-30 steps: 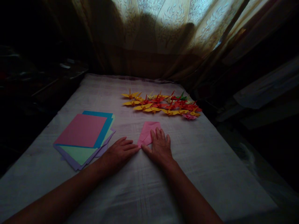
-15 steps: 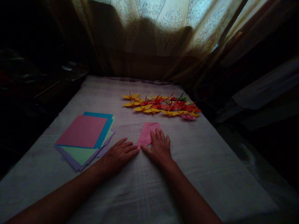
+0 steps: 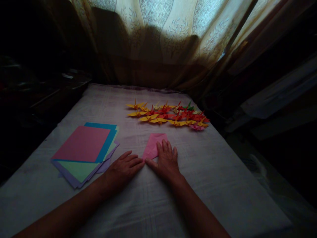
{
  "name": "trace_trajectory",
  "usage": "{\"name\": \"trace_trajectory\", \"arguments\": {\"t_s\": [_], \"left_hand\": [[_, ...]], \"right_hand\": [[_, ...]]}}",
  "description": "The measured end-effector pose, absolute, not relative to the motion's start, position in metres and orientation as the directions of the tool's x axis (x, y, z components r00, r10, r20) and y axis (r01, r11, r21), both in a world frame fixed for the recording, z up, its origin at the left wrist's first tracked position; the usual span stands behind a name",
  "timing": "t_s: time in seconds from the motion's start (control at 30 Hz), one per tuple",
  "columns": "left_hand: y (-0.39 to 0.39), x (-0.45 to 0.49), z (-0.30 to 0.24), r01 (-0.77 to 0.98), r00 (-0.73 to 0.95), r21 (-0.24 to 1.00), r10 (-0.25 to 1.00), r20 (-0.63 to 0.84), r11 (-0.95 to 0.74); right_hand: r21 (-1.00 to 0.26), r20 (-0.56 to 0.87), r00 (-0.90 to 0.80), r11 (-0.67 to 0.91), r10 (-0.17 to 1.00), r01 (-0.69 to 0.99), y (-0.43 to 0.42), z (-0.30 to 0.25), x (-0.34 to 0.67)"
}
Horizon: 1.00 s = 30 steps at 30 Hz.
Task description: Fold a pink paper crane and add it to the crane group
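Observation:
A folded piece of pink origami paper (image 3: 152, 148) lies on the cloth in front of me, its narrow tip pointing toward me. My right hand (image 3: 167, 162) rests flat over its right side, fingers spread, with the thumb by the tip. From the other side, my left hand (image 3: 125, 168) reaches the same tip with stretched fingertips. Its palm faces down, and its thumb is mostly hidden. The two hands nearly meet at that point.
At left lies a stack of square paper sheets (image 3: 83, 143), pink on top, with blue, pale green and purple below. Several folded paper cranes (image 3: 163, 115), mostly yellow and red, stand in rows farther back. A pale cloth (image 3: 106, 102) covers the table; a curtain (image 3: 158, 43) hangs behind.
The whole view has shifted slightly, so everything sits a little lower and more to the left. Both hands keep the same places on the pink paper.

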<state>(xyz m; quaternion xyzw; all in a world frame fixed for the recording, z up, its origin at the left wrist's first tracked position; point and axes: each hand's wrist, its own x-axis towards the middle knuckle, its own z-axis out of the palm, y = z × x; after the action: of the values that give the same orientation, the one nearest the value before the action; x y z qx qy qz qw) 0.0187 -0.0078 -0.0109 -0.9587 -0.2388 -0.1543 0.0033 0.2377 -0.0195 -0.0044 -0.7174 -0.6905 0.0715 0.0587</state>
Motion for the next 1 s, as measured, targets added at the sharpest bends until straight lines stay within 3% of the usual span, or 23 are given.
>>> {"name": "trace_trajectory", "arguments": {"t_s": [0.4, 0.63, 0.87, 1.0], "left_hand": [[-0.007, 0.018, -0.009, 0.440, 0.852, 0.094, 0.448, 0.271, -0.893], [-0.007, 0.017, -0.011, 0.456, 0.848, 0.086, 0.462, 0.260, -0.886], [-0.006, 0.018, -0.011, 0.449, 0.839, 0.092, 0.455, 0.299, -0.889], [-0.006, 0.019, -0.011, 0.447, 0.840, 0.094, 0.453, 0.297, -0.890]], "right_hand": [[-0.232, -0.052, 0.041, -0.052, 0.998, 0.971, -0.005, 0.000, 0.258], [-0.189, -0.048, 0.142, -0.148, 0.989, 0.971, 0.011, -0.002, 0.289], [-0.173, 0.067, 0.250, -0.236, 0.966, 0.956, 0.019, -0.010, 0.313], [-0.213, 0.264, 0.191, -0.136, 0.945, 0.968, 0.014, -0.009, 0.302]]}}
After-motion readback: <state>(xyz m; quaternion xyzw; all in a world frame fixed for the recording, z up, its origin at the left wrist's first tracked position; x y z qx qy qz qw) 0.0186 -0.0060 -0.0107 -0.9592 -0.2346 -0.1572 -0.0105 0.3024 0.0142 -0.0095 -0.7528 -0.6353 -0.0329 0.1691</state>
